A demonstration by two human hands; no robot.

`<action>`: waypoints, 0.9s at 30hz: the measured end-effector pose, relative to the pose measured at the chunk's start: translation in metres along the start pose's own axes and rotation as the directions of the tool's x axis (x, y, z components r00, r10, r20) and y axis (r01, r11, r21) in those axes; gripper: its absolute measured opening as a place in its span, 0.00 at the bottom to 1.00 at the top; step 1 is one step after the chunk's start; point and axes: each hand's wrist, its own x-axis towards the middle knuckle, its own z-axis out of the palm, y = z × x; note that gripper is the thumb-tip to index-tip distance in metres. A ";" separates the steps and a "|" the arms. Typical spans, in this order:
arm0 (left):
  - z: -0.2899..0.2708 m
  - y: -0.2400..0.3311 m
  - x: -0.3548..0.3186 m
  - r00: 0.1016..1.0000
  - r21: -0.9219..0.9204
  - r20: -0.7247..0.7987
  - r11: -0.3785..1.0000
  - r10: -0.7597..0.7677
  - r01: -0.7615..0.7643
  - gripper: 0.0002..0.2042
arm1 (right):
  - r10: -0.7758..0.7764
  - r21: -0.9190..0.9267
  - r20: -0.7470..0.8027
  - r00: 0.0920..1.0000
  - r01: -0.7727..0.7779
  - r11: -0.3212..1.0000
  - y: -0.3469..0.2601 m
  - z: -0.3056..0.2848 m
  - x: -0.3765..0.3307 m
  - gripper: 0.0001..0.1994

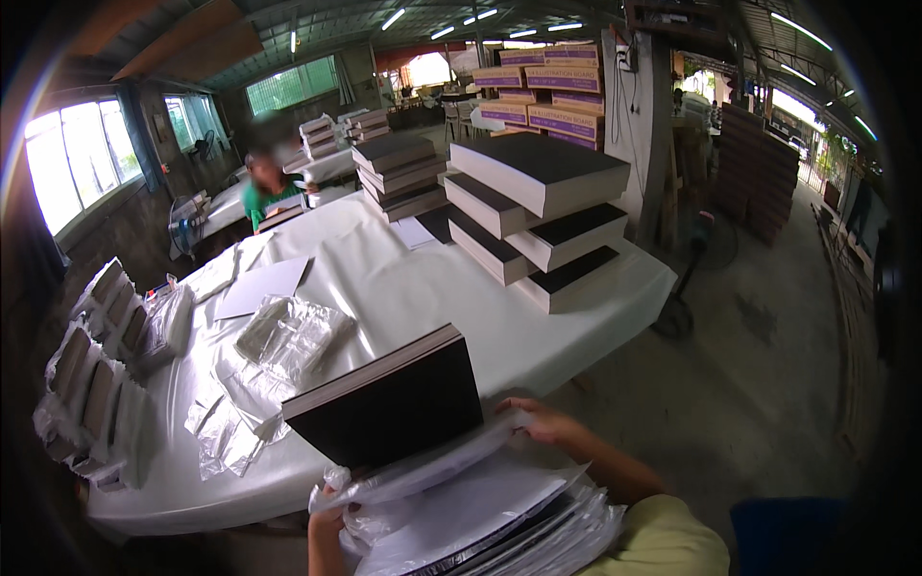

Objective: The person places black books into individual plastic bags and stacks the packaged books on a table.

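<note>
Close to my body, a clear plastic bag (437, 472) is stretched between my two hands. My left hand (329, 511) is closed on its bunched left end, while my right hand (534, 420) pinches the other end. Just beyond the bag, a thick stack of black-faced boards (389, 408) stands tilted on the table's near edge, its pale layered edge facing up. Below the bag lies a pile of plastic sleeves (538, 523) with white and black sheets showing. Whether the boards touch the bag, I cannot tell.
Black-topped board stacks (538, 173) rise at the far right of the white-covered table (384, 288). Crumpled plastic packets (293, 336) and wrapped bundles (91, 394) lie to the left. A person in green (264, 192) sits beyond the table. Cartons (567, 91) stand behind; a pedestal fan (687, 278) is right.
</note>
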 end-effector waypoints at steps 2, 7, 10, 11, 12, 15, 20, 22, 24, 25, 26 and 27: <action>-0.021 -0.030 0.007 0.998 -0.058 -0.067 0.998 -0.018 0.014 0.14 | 0.226 0.004 -0.068 0.972 -0.226 0.974 0.047 -0.020 0.031 0.16; -0.036 -0.081 -0.001 0.979 -0.094 -0.196 0.995 -0.061 0.043 0.14 | 0.318 -0.252 -0.112 0.941 -0.337 0.907 0.094 -0.032 0.053 0.18; -0.039 -0.100 -0.008 0.963 -0.079 -0.255 0.994 -0.088 0.070 0.14 | 0.263 -0.326 -0.070 0.962 -0.271 0.906 0.109 -0.031 0.067 0.21; -0.039 -0.104 -0.011 0.959 -0.063 -0.269 0.995 -0.089 0.075 0.14 | 0.243 -0.343 -0.053 0.969 -0.246 0.907 0.111 -0.031 0.069 0.23; -0.039 -0.107 -0.014 0.954 -0.043 -0.287 0.996 -0.088 0.079 0.14 | 0.224 -0.359 -0.031 0.974 -0.220 0.907 0.112 -0.030 0.071 0.24; -0.036 -0.112 -0.026 0.936 0.032 -0.345 0.996 -0.066 0.082 0.14 | 0.181 -0.424 0.032 0.983 -0.151 0.893 0.118 -0.021 0.079 0.27; -0.010 -0.107 0.000 0.940 0.235 -0.338 0.964 -0.037 0.122 0.14 | 0.033 -0.497 -0.093 0.995 -0.076 0.865 0.183 -0.063 0.120 0.36; -0.028 -0.111 -0.007 0.905 0.403 -0.421 0.906 0.060 0.128 0.14 | 0.113 -0.405 -0.013 0.994 -0.108 0.908 0.153 -0.028 0.100 0.35; -0.072 -0.122 -0.010 0.840 0.682 -0.472 0.714 0.267 0.157 0.14 | 0.058 -0.622 -0.116 0.992 -0.118 0.774 0.127 -0.009 0.089 0.33; -0.098 -0.130 -0.016 0.788 0.797 -0.481 0.567 0.385 0.209 0.14 | 0.023 -0.713 -0.166 0.986 -0.136 0.688 0.124 -0.003 0.085 0.33; -0.092 -0.114 -0.023 0.739 0.801 -0.539 0.518 0.406 0.300 0.13 | 0.008 -0.693 -0.142 0.990 -0.105 0.713 0.131 -0.026 0.081 0.31; -0.071 -0.077 -0.029 0.701 0.807 -0.569 0.455 0.430 0.376 0.12 | -0.016 -0.664 -0.141 0.990 -0.082 0.744 0.140 -0.066 0.075 0.30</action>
